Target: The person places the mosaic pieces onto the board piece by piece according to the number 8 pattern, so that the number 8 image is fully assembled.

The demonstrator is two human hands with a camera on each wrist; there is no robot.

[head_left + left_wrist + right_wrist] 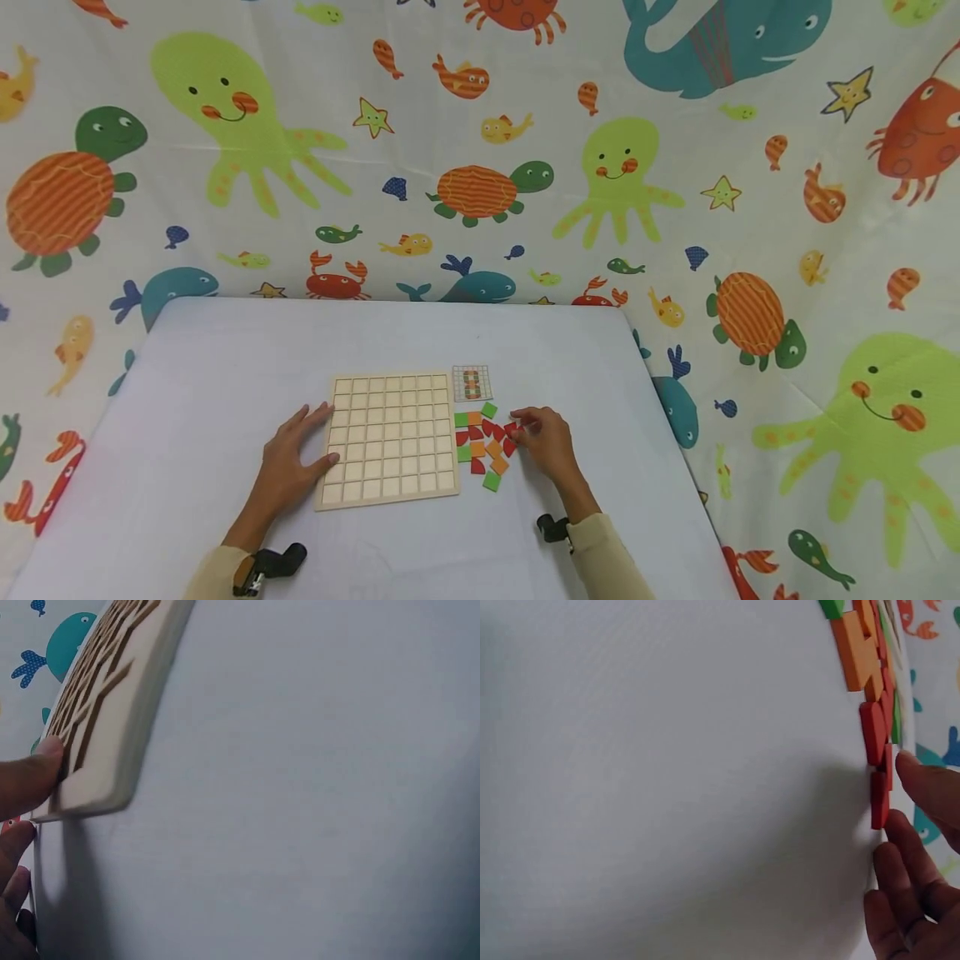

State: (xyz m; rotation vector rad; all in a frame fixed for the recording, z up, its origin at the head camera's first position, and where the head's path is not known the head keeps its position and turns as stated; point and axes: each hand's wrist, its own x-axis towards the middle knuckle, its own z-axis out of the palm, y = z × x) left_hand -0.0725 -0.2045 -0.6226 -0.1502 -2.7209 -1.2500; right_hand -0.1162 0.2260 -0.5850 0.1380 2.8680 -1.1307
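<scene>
A square wooden grid board (390, 442) lies on the white table, its cells bare. My left hand (292, 454) rests at the board's left edge with fingers spread. The left wrist view shows its thumb (34, 776) over the board's rim (120, 769). Right of the board lies a loose group of small flat pieces: green squares (491, 481), orange squares (499, 465) and red rounded pieces (477, 467). At the right side of this group, my right hand (547, 437) has its fingertips by the red pieces (879, 799), thumb and forefinger apart in the right wrist view.
A small pattern card (471, 383) with a printed grid lies beyond the pieces, beside the board's far right corner. Behind the table (247, 342) hangs a cloth (420, 167) printed with sea animals. Each wrist wears a black camera (553, 528).
</scene>
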